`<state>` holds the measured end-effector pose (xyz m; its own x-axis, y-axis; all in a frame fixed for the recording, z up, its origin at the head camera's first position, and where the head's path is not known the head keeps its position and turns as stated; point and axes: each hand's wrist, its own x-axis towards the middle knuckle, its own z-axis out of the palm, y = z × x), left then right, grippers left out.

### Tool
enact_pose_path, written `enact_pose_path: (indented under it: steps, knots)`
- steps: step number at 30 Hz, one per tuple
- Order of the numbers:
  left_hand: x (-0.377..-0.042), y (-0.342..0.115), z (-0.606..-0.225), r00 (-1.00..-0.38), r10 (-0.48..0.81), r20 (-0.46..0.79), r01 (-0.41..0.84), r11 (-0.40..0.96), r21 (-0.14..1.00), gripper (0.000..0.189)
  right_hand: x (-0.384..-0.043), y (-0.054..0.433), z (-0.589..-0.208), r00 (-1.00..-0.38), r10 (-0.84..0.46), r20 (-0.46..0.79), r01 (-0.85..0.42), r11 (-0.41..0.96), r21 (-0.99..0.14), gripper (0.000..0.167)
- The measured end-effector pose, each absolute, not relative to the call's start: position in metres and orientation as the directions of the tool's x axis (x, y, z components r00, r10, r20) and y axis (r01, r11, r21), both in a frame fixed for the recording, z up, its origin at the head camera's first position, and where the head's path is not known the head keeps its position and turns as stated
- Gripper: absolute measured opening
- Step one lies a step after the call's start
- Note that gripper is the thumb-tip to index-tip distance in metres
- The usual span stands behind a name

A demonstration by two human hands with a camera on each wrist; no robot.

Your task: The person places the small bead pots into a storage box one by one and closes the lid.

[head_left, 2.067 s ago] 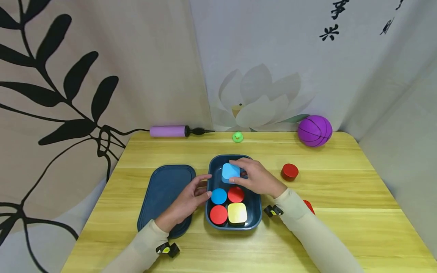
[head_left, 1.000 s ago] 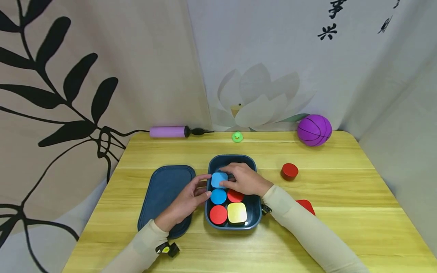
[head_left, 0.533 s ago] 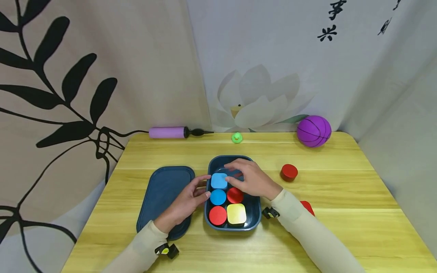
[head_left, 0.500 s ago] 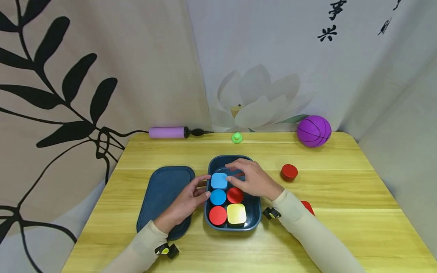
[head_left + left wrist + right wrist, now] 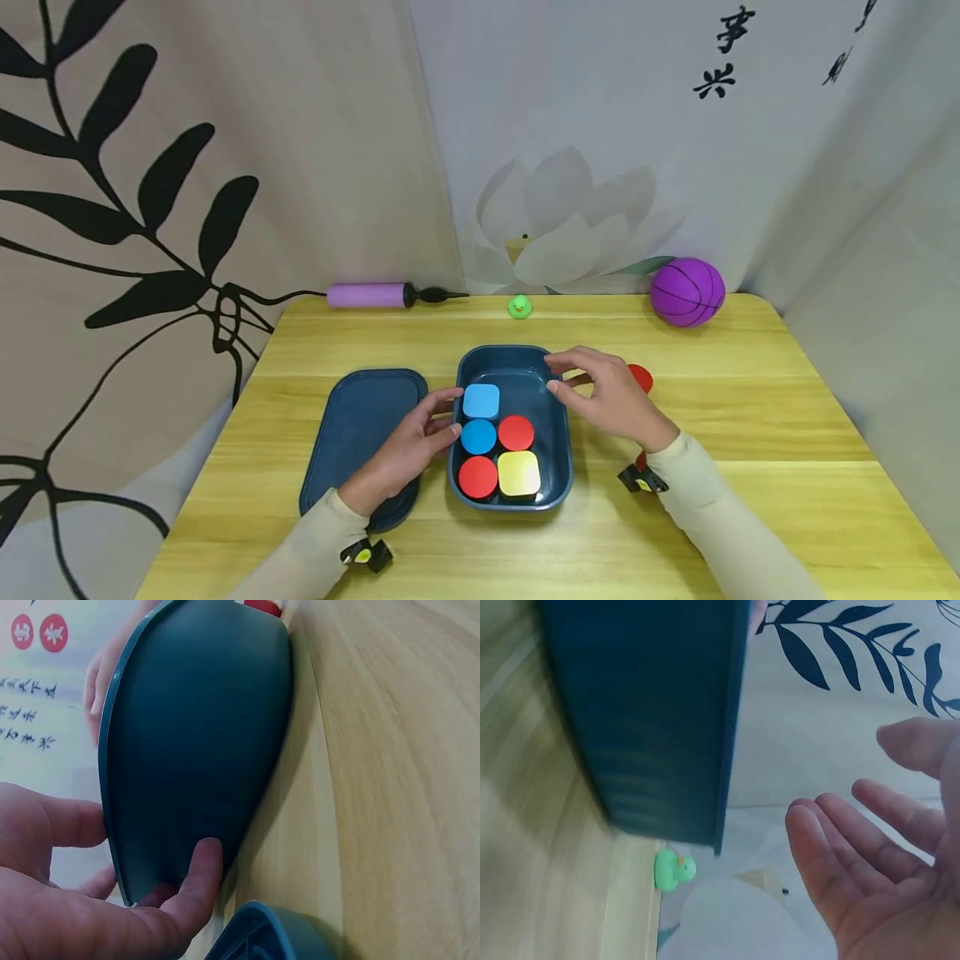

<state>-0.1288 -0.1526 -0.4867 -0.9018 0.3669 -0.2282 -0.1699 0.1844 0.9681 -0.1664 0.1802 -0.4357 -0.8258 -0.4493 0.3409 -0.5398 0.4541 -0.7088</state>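
My left hand [image 5: 412, 446] touches the outer left wall of a dark blue box [image 5: 567, 467] with its fingertips and thumb. In the left wrist view the thumb [image 5: 201, 874] lies against that wall. Inside the box are a light blue square block [image 5: 481, 402], a blue round block [image 5: 478, 437], two red round blocks [image 5: 516, 432] and a yellow square block [image 5: 519, 474]. My right hand [image 5: 607, 396] hovers over the box's right rim, holding nothing. Its fingers are spread and loosely bent, seen in the right wrist view apart from the box [image 5: 652, 712].
Left of the box lies its dark blue lid [image 5: 360, 446]. A red round block [image 5: 642, 377] stands right of the box, partly behind my right hand. Along the back are a purple pump [image 5: 367, 295], a green toy duck [image 5: 520, 307] and a purple ball [image 5: 687, 292].
My right hand set the light blue square block down by the left wall, above the blue round one, let go, then drew back to the right and up. The left hand stayed put.
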Motion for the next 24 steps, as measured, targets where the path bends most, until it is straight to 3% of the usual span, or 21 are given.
enact_pose_path:
  steps: [12, 24]
  knots:
    - [-0.128, -0.153, -0.488, -0.895, 0.381, -0.233, -0.173, 0.186, 0.967, 0.057, -0.149, 0.223, -0.440, -0.879, -0.353, 0.320, -0.472, 0.550, -0.689, 0.033]
    - [-0.130, -0.152, -0.488, -0.893, 0.381, -0.238, -0.177, 0.189, 0.966, 0.056, -0.128, 0.273, -0.460, -0.889, -0.333, 0.314, -0.457, 0.612, -0.646, 0.028]
